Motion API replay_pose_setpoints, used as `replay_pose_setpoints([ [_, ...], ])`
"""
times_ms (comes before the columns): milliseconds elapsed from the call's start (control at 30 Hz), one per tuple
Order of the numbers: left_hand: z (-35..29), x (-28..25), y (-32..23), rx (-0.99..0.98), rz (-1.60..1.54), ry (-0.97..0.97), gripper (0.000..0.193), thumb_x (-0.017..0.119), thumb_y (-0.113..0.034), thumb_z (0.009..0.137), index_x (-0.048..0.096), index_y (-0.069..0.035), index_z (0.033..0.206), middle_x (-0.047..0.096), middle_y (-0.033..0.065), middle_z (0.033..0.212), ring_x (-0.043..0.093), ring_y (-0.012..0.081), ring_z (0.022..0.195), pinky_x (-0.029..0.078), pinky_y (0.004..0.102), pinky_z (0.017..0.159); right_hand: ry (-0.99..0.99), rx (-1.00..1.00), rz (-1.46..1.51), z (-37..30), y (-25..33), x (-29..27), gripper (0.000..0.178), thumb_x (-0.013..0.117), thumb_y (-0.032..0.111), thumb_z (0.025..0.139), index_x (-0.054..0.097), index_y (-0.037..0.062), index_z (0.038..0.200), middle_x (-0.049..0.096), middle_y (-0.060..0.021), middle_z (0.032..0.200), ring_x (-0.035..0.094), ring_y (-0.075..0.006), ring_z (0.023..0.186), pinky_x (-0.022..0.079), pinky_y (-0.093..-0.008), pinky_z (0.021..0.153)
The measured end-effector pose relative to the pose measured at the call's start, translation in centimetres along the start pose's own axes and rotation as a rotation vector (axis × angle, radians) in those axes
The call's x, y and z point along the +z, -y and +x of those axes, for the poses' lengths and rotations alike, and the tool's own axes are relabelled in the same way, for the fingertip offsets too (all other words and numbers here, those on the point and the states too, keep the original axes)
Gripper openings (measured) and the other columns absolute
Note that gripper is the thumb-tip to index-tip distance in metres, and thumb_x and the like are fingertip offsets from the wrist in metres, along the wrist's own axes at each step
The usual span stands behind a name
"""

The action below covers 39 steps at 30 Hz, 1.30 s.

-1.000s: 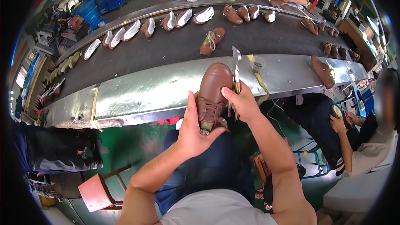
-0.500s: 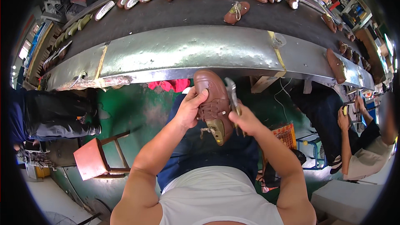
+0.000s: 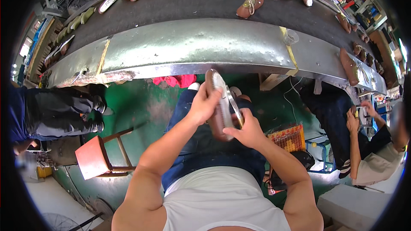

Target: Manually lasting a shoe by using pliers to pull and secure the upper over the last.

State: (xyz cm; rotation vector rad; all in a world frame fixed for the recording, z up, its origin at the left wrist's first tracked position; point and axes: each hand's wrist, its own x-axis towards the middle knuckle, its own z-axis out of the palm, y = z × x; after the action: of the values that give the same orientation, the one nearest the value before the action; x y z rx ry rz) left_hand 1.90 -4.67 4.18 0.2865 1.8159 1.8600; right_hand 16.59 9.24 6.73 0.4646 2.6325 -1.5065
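In front of my lap, my left hand (image 3: 204,106) is closed round a brown leather shoe (image 3: 219,119). The shoe is tipped on its side, toe toward the bench, with its pale underside facing right. My right hand (image 3: 249,131) grips metal pincers (image 3: 233,106), whose shiny curved part lies along the shoe's right side. Its thumb presses against the heel end of the shoe. The jaws of the pincers are hard to make out, and so is whether they touch the shoe.
A dark belt (image 3: 171,15) with a dented metal edge (image 3: 171,45) runs across ahead, bearing several shoes. One laced brown shoe (image 3: 249,7) lies nearer. A clear cup (image 3: 291,37) sits on the metal edge. A chair (image 3: 92,157) stands left; co-workers are at both sides.
The shoe has been turned from laces facing up onto its side, so its pale underside shows. My right hand with the pincers has moved slightly left, against the shoe.
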Motion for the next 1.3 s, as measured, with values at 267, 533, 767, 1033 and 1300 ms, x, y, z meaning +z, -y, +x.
replay_pose_setpoints([
  [267, 0.8, -1.9, 5.4, -0.376, -0.727, 0.323, 0.053, 0.054, -0.038, 0.095, 0.053, -0.001, 0.134, 0.066, 0.0157, 0.121, 0.066, 0.0287, 0.106, 0.052, 0.0428, 0.094, 0.033, 0.28, 0.845, -2.5, -3.6, -3.2, 0.031, 0.068, 0.013, 0.088, 0.056, 0.0034, 0.116, 0.061, -0.0013, 0.088, 0.056, -0.0105, 0.075, 0.047, -0.0268, 0.069],
  [533, -0.8, -1.4, 11.4, -0.321, -0.012, 0.592, 0.079, 0.075, -0.015, 0.084, 0.032, -0.002, 0.148, 0.053, 0.01, 0.136, 0.051, 0.0196, 0.124, 0.041, 0.0349, 0.106, 0.211, 0.375, 0.083, -5.8, -7.6, -3.3, 0.024, 0.062, 0.022, 0.092, 0.059, 0.0039, 0.106, 0.067, -0.0127, 0.08, 0.066, -0.0225, 0.074, 0.05, -0.0347, 0.069],
  [767, -1.2, -0.9, 10.9, -0.347, -0.032, 0.627, 0.085, 0.081, -0.008, 0.076, 0.032, -0.002, 0.145, 0.055, 0.0098, 0.131, 0.052, 0.0194, 0.122, 0.041, 0.0349, 0.107, 0.335, 0.114, -0.078, -4.5, -6.3, -3.6, 0.021, 0.06, 0.018, 0.089, 0.058, 0.0022, 0.102, 0.066, -0.0217, 0.088, 0.064, -0.0423, 0.086, 0.049, -0.0465, 0.076],
  [1033, -1.3, -0.9, 10.9, -0.413, 0.035, 0.657, 0.088, 0.082, -0.004, 0.074, 0.032, -0.004, 0.147, 0.056, 0.0069, 0.129, 0.051, 0.0175, 0.122, 0.039, 0.0334, 0.108, 0.405, 0.125, -0.368, -1.7, -5.8, -3.6, 0.025, 0.062, 0.022, 0.09, 0.061, 0.001, 0.103, 0.066, -0.0252, 0.094, 0.063, -0.0437, 0.095, 0.049, -0.0481, 0.081],
  [1300, -1.3, -0.4, 10.8, -0.447, 0.001, 0.664, 0.088, 0.083, -0.007, 0.073, 0.033, -0.003, 0.145, 0.057, 0.0089, 0.129, 0.053, 0.0191, 0.121, 0.042, 0.0342, 0.105, 0.199, -0.101, -0.126, -0.1, -2.0, -4.3, 0.024, 0.061, 0.02, 0.09, 0.061, -0.0003, 0.103, 0.066, -0.0246, 0.092, 0.062, -0.0439, 0.092, 0.05, -0.0488, 0.08],
])
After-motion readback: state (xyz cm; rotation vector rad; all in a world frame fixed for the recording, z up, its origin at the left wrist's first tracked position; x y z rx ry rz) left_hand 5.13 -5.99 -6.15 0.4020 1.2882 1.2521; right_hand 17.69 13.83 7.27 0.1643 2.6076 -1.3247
